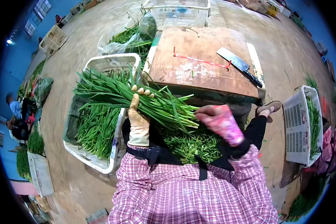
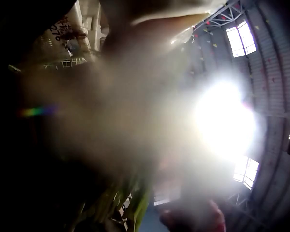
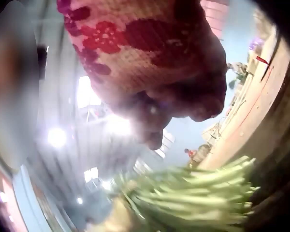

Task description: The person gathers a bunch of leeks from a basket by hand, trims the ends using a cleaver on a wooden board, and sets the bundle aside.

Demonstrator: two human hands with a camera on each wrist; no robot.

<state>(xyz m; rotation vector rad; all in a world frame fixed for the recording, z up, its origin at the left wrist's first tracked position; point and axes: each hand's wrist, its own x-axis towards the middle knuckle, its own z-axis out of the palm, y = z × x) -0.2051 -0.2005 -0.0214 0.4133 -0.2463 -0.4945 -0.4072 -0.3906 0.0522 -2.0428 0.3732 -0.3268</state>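
A thick bunch of long green chives (image 1: 112,89) lies across my gloved left hand (image 1: 140,115), which grips it, thumb on the near side and fingertips over the top. The leafy ends point left; the pale stalk ends point right. My right hand (image 1: 214,117), in a pink flowered fingerless covering, is at those stalk ends with its fingers bent. In the right wrist view the fingertips (image 3: 154,140) hang above the stalks (image 3: 203,188); I cannot tell whether they pinch anything. The left wrist view is mostly glare and blur, with some green leaves (image 2: 135,208) low down.
A cleaver (image 1: 237,63) and a red strip (image 1: 201,61) lie on a wooden board (image 1: 201,48) ahead. White crates with greens stand left (image 1: 89,162) and right (image 1: 296,127). Loose trimmings (image 1: 190,147) fill the space between my legs. Bagged greens (image 1: 127,37) are behind the left crate.
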